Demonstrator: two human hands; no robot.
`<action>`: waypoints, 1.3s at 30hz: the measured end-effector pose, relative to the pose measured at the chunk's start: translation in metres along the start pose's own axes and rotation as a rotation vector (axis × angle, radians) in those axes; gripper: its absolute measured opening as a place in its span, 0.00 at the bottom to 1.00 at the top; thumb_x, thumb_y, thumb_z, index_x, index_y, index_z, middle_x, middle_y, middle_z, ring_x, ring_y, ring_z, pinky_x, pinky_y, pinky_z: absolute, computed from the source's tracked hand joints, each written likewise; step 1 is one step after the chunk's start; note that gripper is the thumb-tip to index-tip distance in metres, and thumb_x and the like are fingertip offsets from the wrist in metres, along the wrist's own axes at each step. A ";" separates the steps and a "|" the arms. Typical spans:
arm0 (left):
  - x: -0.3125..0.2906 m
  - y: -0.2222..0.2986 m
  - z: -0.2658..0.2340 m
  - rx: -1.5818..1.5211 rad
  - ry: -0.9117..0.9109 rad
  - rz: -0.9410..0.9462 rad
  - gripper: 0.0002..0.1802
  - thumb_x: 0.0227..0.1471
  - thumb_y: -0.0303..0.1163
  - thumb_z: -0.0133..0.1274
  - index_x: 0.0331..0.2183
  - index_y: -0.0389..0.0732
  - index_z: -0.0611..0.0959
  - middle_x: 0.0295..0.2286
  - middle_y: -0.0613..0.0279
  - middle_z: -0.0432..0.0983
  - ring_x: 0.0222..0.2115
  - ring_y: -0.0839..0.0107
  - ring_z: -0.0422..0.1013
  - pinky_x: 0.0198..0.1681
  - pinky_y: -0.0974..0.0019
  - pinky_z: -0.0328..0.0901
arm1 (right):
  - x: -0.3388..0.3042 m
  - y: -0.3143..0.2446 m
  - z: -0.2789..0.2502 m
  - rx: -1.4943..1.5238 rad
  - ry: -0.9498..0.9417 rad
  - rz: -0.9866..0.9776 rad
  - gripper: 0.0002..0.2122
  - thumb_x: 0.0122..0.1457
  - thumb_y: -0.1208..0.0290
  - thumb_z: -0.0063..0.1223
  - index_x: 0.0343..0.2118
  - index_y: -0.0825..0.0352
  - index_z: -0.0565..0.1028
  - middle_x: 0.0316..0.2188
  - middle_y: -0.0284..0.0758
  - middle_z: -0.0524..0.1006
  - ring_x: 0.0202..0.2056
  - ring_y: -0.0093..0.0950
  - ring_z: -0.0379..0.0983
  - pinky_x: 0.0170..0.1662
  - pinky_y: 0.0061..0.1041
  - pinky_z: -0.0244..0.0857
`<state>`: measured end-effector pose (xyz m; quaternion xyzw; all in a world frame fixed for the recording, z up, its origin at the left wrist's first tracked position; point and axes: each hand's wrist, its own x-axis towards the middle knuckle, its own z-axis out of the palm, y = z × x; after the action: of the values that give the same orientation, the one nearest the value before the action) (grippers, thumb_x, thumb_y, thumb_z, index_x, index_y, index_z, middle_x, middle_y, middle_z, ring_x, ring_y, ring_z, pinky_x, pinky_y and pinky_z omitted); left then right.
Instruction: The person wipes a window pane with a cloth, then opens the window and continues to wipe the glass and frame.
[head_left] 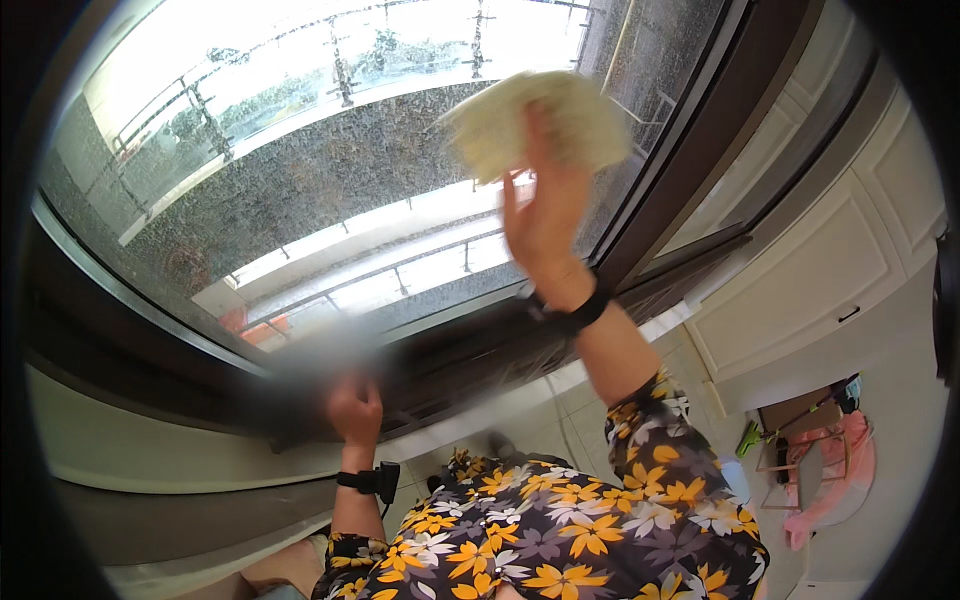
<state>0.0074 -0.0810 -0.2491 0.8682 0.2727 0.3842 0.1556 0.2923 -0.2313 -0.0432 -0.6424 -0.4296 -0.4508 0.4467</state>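
My right hand (552, 215) is raised to the upper right, against or close to the window glass (330, 180). It has a pale yellow cloth (590, 125) under its fingers, and both are smeared by motion. Lower on the left, by the dark frame's bottom edge, my left hand (352, 412) is closed, its thumb and some fingers curled. A grey blurred patch (325, 362) covers the space just above it, so whatever it grips cannot be made out. Spots and streaks mark the glass.
A dark brown window frame (690, 140) runs down the right side and along the bottom. White cabinets (810, 270) stand to the right. A green-headed tool (748, 438) and a pink item (840, 470) sit low on the right. Railings (340, 70) show outside.
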 end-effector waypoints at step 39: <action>0.016 0.032 -0.036 -0.573 0.339 -0.418 0.13 0.58 0.26 0.56 0.46 0.39 0.77 0.34 0.63 0.77 0.28 0.77 0.72 0.34 0.72 0.69 | 0.056 -0.119 0.059 0.036 -0.105 -0.294 0.25 0.62 0.62 0.52 0.61 0.65 0.69 0.55 0.45 0.71 0.57 0.46 0.64 0.59 0.45 0.53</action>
<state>0.0005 -0.0945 -0.2004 0.6396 0.3473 0.5426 0.4194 0.2026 -0.1390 0.0220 -0.5872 -0.5497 -0.4694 0.3644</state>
